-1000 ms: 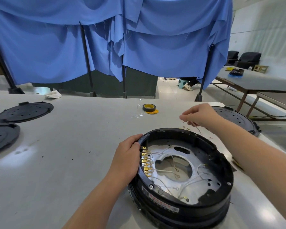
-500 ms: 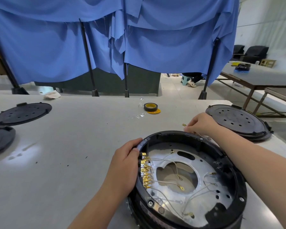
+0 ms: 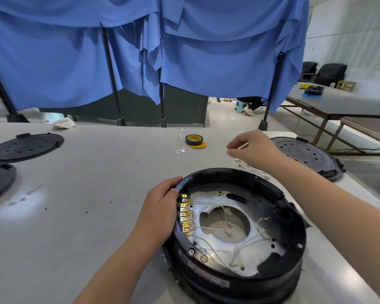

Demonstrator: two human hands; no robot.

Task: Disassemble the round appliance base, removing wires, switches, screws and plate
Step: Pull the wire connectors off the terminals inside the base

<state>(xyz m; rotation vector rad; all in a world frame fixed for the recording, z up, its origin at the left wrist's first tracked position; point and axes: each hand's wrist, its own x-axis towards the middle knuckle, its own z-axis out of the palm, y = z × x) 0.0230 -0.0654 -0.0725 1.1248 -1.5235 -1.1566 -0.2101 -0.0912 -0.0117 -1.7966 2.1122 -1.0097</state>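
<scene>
Blue cloth [image 3: 206, 62] hangs on dark poles behind a pale grey surface [image 3: 86, 194]. On the near right of it sits the round appliance base [image 3: 235, 279], black, open side up, with a silvery plate [image 3: 208, 244] inside, white wires [image 3: 246, 240] trailing across the plate and a row of brass terminals [image 3: 185, 216] along its left inner wall. The left hand [image 3: 160, 209] grips the base's left rim, fingers curled over the edge beside the terminals. The right hand [image 3: 250, 148] hovers above the surface just beyond the base's far rim, fingers loosely bent, thumb and forefinger close together; whether it pinches anything I cannot tell. Loose wires [image 3: 250, 168] with ring lugs lie on the surface under that hand. Farther off stands a tape roll [image 3: 194, 139]. Black round covers lie at far right [image 3: 305, 156] and at the left edge [image 3: 25, 147].
</scene>
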